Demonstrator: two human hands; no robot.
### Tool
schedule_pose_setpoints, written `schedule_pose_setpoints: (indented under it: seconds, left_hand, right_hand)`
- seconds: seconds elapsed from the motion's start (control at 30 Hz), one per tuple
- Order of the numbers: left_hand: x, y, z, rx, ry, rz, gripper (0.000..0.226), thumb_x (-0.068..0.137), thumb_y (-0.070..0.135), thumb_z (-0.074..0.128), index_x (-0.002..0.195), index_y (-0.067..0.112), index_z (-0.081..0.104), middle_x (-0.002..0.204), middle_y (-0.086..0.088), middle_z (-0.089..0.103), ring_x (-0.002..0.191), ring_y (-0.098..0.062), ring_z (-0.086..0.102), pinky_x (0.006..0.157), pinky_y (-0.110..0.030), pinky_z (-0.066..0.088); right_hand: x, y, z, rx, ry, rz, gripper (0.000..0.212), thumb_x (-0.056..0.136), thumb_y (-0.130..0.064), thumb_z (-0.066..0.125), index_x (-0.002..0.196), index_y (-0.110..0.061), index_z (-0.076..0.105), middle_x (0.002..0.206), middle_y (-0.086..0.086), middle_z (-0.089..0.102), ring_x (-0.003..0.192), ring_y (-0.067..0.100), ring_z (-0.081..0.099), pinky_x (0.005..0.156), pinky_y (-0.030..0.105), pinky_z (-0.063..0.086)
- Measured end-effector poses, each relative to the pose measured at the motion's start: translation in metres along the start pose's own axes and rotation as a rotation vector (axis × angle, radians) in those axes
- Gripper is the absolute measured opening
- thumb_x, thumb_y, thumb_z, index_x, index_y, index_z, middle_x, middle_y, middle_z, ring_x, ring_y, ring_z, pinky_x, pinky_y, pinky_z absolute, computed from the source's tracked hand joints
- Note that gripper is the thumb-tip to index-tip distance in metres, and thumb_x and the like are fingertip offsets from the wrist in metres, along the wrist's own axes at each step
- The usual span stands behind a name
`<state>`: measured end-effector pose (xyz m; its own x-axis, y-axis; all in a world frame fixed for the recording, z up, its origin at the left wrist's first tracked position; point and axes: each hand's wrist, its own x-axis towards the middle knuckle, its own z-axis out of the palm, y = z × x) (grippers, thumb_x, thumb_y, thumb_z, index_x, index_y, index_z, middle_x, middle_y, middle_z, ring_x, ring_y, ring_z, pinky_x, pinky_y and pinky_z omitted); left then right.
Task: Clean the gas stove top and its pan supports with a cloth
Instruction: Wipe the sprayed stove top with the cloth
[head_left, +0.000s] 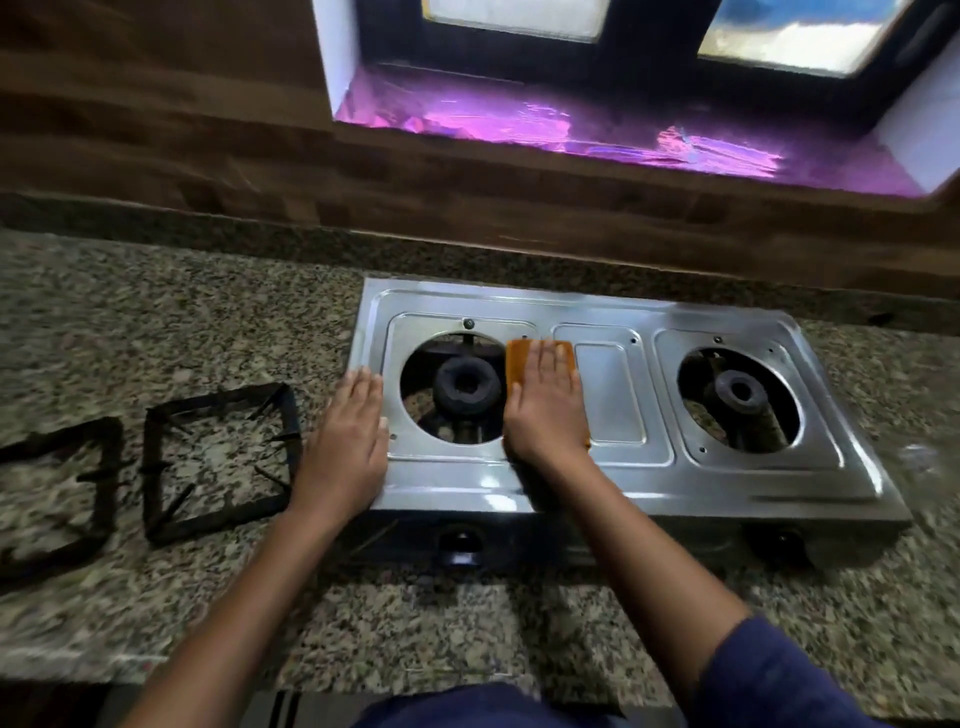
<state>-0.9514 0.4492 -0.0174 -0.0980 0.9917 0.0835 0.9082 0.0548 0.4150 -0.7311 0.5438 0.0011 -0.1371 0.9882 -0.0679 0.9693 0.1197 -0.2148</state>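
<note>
Two hands work on a steel stove (597, 470) standing on a granite counter (208, 312). Right hand (545, 410), fingers straight and together, presses an orange cloth (519, 358) flat on the stove top, just right of the left burner (466, 387) and well left of the right burner (737, 395). Left hand (348, 441), fingers likewise extended, rests palm-down on the stove's left edge, holding nothing. Both pan supports lie on the counter left of the stove: nearer support (218, 517) close to the left hand, farther support (106, 483) partly cut off by the frame edge
</note>
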Motion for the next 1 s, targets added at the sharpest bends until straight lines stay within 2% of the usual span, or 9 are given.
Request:
schedule_pose_setpoints:
  seconds: [0.1, 0.23, 0.37, 0.53, 0.7, 0.87, 0.93, 1.0]
  left_hand:
    - [0.0, -0.001, -0.001, -0.024, 0.004, -0.011, 0.072, 0.092, 0.043, 0.011, 0.152, 0.006, 0.023, 0.161, -0.007, 0.014, 0.15, -0.016, 0.001, 0.122, -0.037, 0.01]
    - [-0.002, 0.002, -0.001, -0.049, 0.033, -0.041, 0.069, 0.093, 0.042, 0.014, 0.152, 0.011, 0.025, 0.162, -0.004, 0.013, 0.15, -0.014, 0.001, 0.122, -0.034, 0.007]
    - [-0.003, 0.007, -0.003, -0.069, 0.037, -0.157, 0.063, 0.098, 0.037, 0.027, 0.155, 0.015, 0.011, 0.163, 0.0, -0.006, 0.148, -0.012, -0.012, 0.12, -0.03, 0.001]
    - [-0.003, 0.006, -0.005, -0.067, -0.018, -0.14, 0.067, 0.096, 0.043, 0.02, 0.155, 0.016, 0.003, 0.162, 0.003, -0.013, 0.147, -0.008, -0.017, 0.119, -0.026, -0.003]
    - [-0.002, 0.007, -0.003, -0.016, -0.018, -0.165, 0.069, 0.093, 0.05, 0.012, 0.155, 0.023, -0.002, 0.161, 0.007, -0.016, 0.147, -0.005, -0.016, 0.117, -0.031, 0.006]
    - [-0.001, 0.005, -0.002, -0.026, -0.012, -0.157, 0.067, 0.095, 0.05, 0.015, 0.155, 0.022, 0.003, 0.162, 0.004, -0.009, 0.149, -0.01, -0.01, 0.118, -0.036, 0.013]
    - [-0.002, 0.005, -0.002, -0.029, -0.01, -0.165, 0.067, 0.095, 0.05, 0.015, 0.155, 0.022, 0.003, 0.162, 0.006, -0.009, 0.148, -0.008, -0.011, 0.117, -0.035, 0.012]
    - [-0.003, 0.006, -0.002, -0.031, -0.008, -0.167, 0.067, 0.094, 0.049, 0.015, 0.155, 0.022, 0.002, 0.162, 0.007, -0.01, 0.148, -0.007, -0.011, 0.117, -0.036, 0.012]
  right_hand:
    - [0.05, 0.004, -0.006, 0.017, 0.002, -0.043, 0.061, 0.103, -0.034, 0.024, 0.156, -0.011, 0.002, 0.164, 0.008, -0.003, 0.151, 0.021, -0.005, 0.121, 0.036, -0.003]
    - [0.104, -0.001, -0.014, -0.007, 0.021, -0.108, 0.06, 0.104, -0.034, 0.024, 0.156, -0.009, 0.007, 0.164, 0.009, 0.002, 0.151, 0.022, -0.001, 0.121, 0.037, 0.0]
    - [0.131, -0.021, -0.012, -0.033, 0.024, -0.184, 0.059, 0.104, -0.036, 0.023, 0.155, -0.01, 0.01, 0.164, 0.008, 0.006, 0.151, 0.021, 0.002, 0.121, 0.037, 0.0]
    - [0.137, -0.082, 0.004, -0.016, -0.012, -0.341, 0.06, 0.103, -0.039, 0.02, 0.156, -0.011, 0.01, 0.164, 0.006, 0.007, 0.151, 0.02, 0.002, 0.122, 0.038, -0.002]
    - [0.135, -0.135, 0.012, 0.01, -0.066, -0.476, 0.063, 0.102, -0.041, 0.018, 0.156, -0.01, 0.005, 0.164, 0.008, 0.002, 0.151, 0.021, -0.003, 0.122, 0.039, -0.003]
    - [0.128, -0.15, 0.015, 0.036, -0.124, -0.691, 0.063, 0.103, -0.041, 0.022, 0.156, -0.011, 0.004, 0.164, 0.008, 0.0, 0.151, 0.02, -0.004, 0.121, 0.037, -0.005]
    - [0.13, -0.136, 0.014, 0.049, -0.136, -0.681, 0.064, 0.103, -0.041, 0.022, 0.156, -0.012, -0.001, 0.164, 0.009, -0.005, 0.15, 0.022, -0.009, 0.121, 0.038, -0.006]
    - [0.13, -0.115, 0.014, 0.059, -0.101, -0.531, 0.067, 0.102, -0.042, 0.019, 0.155, -0.011, -0.007, 0.162, 0.011, -0.013, 0.149, 0.026, -0.016, 0.121, 0.042, -0.008]
